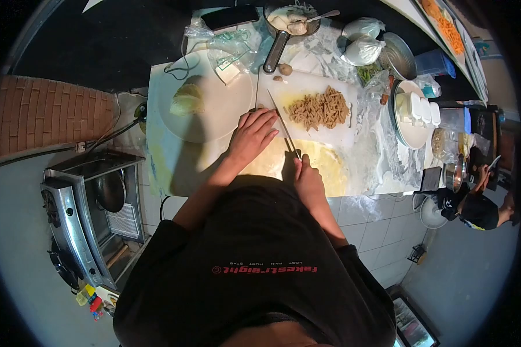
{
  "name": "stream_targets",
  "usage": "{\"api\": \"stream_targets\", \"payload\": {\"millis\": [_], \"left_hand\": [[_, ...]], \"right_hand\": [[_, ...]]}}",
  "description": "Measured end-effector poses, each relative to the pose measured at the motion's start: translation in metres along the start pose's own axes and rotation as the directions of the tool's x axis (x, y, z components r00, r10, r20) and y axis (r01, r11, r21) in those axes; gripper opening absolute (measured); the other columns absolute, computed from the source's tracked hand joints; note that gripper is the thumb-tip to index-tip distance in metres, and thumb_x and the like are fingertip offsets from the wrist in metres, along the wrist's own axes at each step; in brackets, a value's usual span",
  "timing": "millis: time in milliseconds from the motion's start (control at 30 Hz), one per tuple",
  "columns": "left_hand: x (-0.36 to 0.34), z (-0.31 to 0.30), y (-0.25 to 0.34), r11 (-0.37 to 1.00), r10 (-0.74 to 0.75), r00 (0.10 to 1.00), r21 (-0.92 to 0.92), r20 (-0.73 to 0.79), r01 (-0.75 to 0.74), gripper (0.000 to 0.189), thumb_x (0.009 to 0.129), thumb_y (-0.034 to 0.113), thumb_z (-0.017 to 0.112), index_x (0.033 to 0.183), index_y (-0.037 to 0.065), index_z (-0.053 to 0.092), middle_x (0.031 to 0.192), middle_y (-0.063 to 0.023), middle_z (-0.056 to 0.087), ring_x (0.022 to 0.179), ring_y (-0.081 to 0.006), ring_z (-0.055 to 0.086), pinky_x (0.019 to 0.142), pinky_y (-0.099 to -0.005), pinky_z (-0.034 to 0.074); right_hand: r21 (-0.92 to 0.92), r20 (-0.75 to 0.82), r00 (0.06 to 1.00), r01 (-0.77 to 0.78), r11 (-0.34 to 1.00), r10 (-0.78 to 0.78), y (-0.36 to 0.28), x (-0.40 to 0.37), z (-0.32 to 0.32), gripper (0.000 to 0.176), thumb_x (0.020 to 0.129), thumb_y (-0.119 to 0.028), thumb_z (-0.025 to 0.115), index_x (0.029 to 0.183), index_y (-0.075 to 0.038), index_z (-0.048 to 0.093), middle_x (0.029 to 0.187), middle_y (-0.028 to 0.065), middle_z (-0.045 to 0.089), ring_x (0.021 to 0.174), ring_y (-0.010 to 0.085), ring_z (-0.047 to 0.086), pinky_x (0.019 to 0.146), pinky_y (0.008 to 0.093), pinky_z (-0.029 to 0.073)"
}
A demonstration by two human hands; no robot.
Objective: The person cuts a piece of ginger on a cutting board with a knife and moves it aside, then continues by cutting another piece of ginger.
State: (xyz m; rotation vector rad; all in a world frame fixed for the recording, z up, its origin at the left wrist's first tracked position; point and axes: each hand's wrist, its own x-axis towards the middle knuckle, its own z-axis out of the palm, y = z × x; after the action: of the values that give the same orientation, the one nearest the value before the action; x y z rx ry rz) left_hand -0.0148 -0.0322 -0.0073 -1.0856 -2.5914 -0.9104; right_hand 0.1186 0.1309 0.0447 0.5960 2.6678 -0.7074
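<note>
My right hand (309,182) is closed round the handle of a knife (286,128), whose blade points up and left over the lower left part of a white cutting board (344,87). Beside the blade, my left hand (254,135) lies at the board's left edge with its fingers close together; whether something small is under the fingertips is hidden. A pile of brown chopped pieces (321,109) covers the board's middle and right. Near the board's top lies a small round brown item (285,69). Left of the board, a large pale plate (165,110) bears a light green piece (187,100).
A pan (276,51) with a spoon stands behind the board. White bags (363,51), a metal bowl (397,56) and a tray with white containers (417,108) stand right. A phone (230,17) lies at the back. Another person (479,208) is far right; a stove (69,214) is left.
</note>
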Motion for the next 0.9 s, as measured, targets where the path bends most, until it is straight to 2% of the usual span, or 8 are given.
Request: {"api": "stream_targets", "payload": {"millis": [33,100,433,533,600,700,833,900], "left_hand": [[0.0,0.0,0.0,1.0,0.001,1.0,0.001,-0.002,-0.001,0.042,0.091,0.024,0.067,0.128,0.004,0.062,0.132,-0.0058,0.062,0.127,-0.0237,0.052,0.106,-0.0398,0.038],[0.0,0.0,0.001,1.0,-0.015,1.0,0.006,0.001,0.015,0.042,0.091,0.025,0.067,0.128,0.004,0.062,0.132,-0.006,0.061,0.127,-0.0239,0.052,0.106,-0.0398,0.038],[0.004,-0.002,0.006,0.999,0.009,1.0,0.035,-0.022,-0.008,0.041,0.091,0.027,0.066,0.126,0.004,0.063,0.13,-0.0056,0.062,0.126,-0.0231,0.051,0.106,-0.0395,0.037],[0.012,-0.002,0.008,0.999,0.027,0.997,0.039,-0.067,-0.024,0.034,0.09,0.024,0.067,0.118,0.005,0.065,0.122,-0.0043,0.063,0.121,-0.0223,0.054,0.104,-0.0391,0.038],[0.02,0.002,0.005,1.0,-0.014,0.998,-0.024,-0.063,0.012,0.021,0.089,0.019,0.067,0.106,0.007,0.065,0.11,-0.0036,0.064,0.111,-0.0227,0.057,0.1,-0.0392,0.039],[0.03,0.01,0.0,0.999,-0.007,0.997,-0.037,-0.081,0.004,0.011,0.087,0.013,0.067,0.097,0.008,0.063,0.1,-0.0035,0.062,0.103,-0.0237,0.057,0.097,-0.0394,0.04],[0.036,0.008,0.001,0.997,-0.019,0.996,-0.081,-0.082,0.013,0.011,0.087,0.011,0.067,0.096,0.008,0.063,0.102,-0.0054,0.06,0.103,-0.0262,0.056,0.097,-0.0396,0.04],[0.034,0.002,0.006,0.977,-0.114,0.985,-0.194,-0.128,0.088,0.013,0.085,0.011,0.069,0.097,0.008,0.062,0.108,-0.007,0.058,0.106,-0.0281,0.055,0.095,-0.0394,0.041]], "right_hand": [[0.0,-0.002,1.0,0.002,1.0,-0.002,-0.003,0.0,0.003,0.037,0.107,-0.038,0.04,0.111,-0.002,0.049,0.072,0.032,0.064,0.072,0.0517,0.065,0.061,0.0588,0.053],[-0.122,-0.047,0.998,-0.04,0.992,0.034,-0.006,0.001,0.008,0.036,0.106,-0.038,0.04,0.111,-0.004,0.047,0.071,0.031,0.065,0.07,0.0493,0.067,0.059,0.0575,0.054],[-0.139,-0.055,0.997,-0.061,0.988,0.054,0.012,-0.009,-0.009,0.037,0.106,-0.041,0.04,0.111,-0.005,0.048,0.071,0.0308,0.065,0.07,0.0508,0.066,0.059,0.0579,0.052],[-0.012,-0.052,0.998,-0.041,0.999,0.04,0.02,-0.01,-0.009,0.037,0.107,-0.041,0.039,0.111,-0.005,0.049,0.071,0.0321,0.064,0.071,0.0529,0.064,0.059,0.059,0.051],[0.086,-0.04,0.998,-0.037,0.996,0.041,0.019,-0.012,-0.011,0.038,0.107,-0.04,0.039,0.109,-0.004,0.051,0.072,0.0327,0.063,0.072,0.0546,0.063,0.06,0.0599,0.051],[0.116,-0.031,0.998,-0.05,0.992,0.054,0.018,-0.015,-0.013,0.039,0.107,-0.04,0.04,0.107,-0.003,0.052,0.073,0.0331,0.063,0.074,0.0548,0.062,0.061,0.0604,0.051],[0.133,-0.038,0.998,-0.051,0.99,0.057,0.021,-0.019,-0.012,0.04,0.107,-0.04,0.04,0.106,-0.003,0.053,0.073,0.033,0.063,0.074,0.0544,0.063,0.061,0.0603,0.05],[0.129,-0.058,0.997,-0.045,0.991,0.053,0.023,-0.021,-0.01,0.039,0.107,-0.039,0.04,0.106,-0.002,0.053,0.072,0.0329,0.063,0.073,0.0543,0.062,0.061,0.0601,0.05]]}}
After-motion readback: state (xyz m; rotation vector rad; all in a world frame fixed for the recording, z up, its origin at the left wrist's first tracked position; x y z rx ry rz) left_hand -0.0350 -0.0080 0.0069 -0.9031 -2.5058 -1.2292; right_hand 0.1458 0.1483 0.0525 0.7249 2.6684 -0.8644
